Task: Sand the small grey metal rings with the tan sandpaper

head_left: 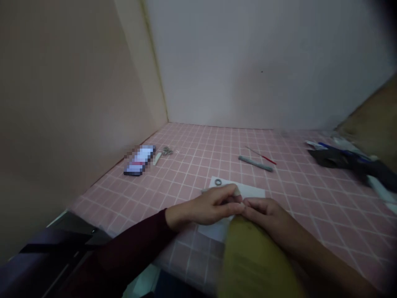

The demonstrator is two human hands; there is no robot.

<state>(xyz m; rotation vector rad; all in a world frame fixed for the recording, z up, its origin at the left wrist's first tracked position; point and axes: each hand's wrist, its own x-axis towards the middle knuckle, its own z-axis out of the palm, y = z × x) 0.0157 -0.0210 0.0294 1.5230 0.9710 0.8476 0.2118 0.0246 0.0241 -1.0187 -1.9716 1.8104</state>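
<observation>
Over a white sheet of paper (252, 191) my left hand (218, 205) and my right hand (263, 211) meet at the fingertips. Both hands are closed in a pinch, but whatever lies between their fingers is too small to make out. A yellow item (254, 260) with faint print extends below the fingers toward me; whether it is held I cannot tell. On the paper, just beyond my left hand, lies a small grey ring (218, 182). A grey rod-like piece (255, 163) rests farther back, beside a thin red-handled tool (269, 159).
A lit phone (139, 160) lies at the left on the pink tiled table (192, 145), near a white strip (157, 158) and a small grey coiled item (167, 150). Dark cloth-like material (331, 158) and other blurred items are at the right. Walls border the left and back.
</observation>
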